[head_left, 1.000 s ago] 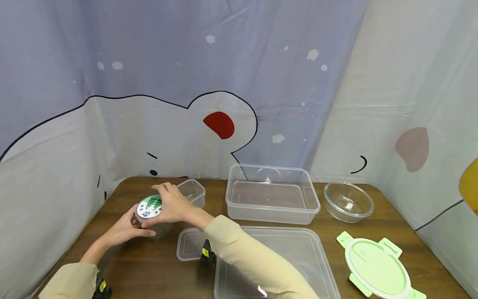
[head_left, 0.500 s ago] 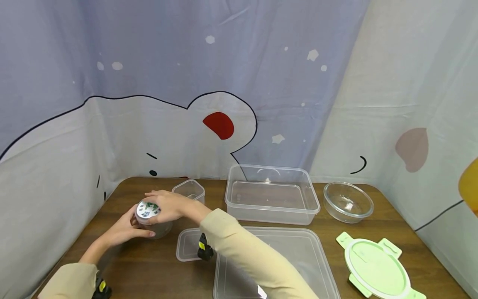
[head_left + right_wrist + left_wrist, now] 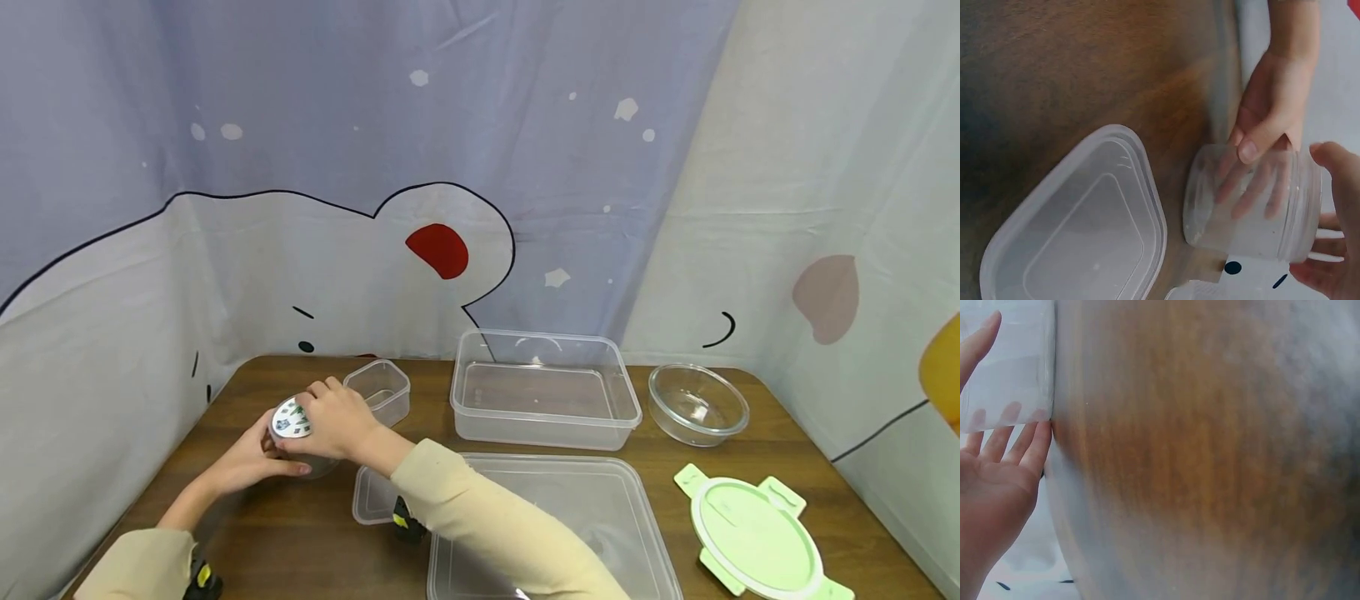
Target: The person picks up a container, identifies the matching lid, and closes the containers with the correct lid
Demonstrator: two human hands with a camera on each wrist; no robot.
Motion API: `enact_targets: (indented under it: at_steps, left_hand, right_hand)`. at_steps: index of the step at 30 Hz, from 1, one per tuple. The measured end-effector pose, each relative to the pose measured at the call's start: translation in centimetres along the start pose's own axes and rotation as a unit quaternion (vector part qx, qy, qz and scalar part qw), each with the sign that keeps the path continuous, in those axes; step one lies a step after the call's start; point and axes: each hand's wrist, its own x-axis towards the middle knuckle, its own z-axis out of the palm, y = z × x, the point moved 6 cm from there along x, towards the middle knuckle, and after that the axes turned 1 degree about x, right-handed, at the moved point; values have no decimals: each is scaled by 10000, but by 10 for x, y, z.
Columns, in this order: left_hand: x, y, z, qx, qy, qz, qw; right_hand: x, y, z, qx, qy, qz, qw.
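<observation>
A round clear plastic jar point(image 3: 1241, 206) stands at the left of the table, its white lid point(image 3: 288, 418) printed with green leaves and small marks. My left hand point(image 3: 243, 462) grips the jar's body from the left, thumb at the front; the right wrist view shows its fingers through the clear wall. On top, my right hand point(image 3: 337, 423) holds the lid's rim between thumb and fingers, covering its right part. In the left wrist view the jar's side point(image 3: 1010, 369) shows above the left palm. Whether the lid is loose or tight cannot be told.
Behind the right hand stands a small clear container point(image 3: 386, 400). A large clear rectangular box point(image 3: 547, 429) and a round glass bowl point(image 3: 697, 408) are farther right. A small lid point(image 3: 1085, 231), a large clear lid point(image 3: 585, 500) and a green clip lid point(image 3: 757, 533) lie in front.
My right hand has turned about the lid, its wrist shifting slightly left and toward me, and its fingers are more bent. The left hand and jar stay nearly in place.
</observation>
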Motion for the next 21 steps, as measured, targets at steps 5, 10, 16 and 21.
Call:
enact_targets:
  at_steps: [5,10,16,21]
  left_hand:
    - [-3,1,-1,-21,-79,-23,10000]
    - [-4,1,0,-107,-131,146,9997]
    - [-1,0,0,12,-37,245,9997]
    - [0,3,1,-100,-72,262,9996]
  right_hand:
    - [0,-4,2,-408,-64,-329,9986]
    - [1,-5,4,-264,-495,-1138,9919]
    - [3,0,6,498,-1279,-1522,9788]
    - [4,2,4,613,-1364,-1296,9802]
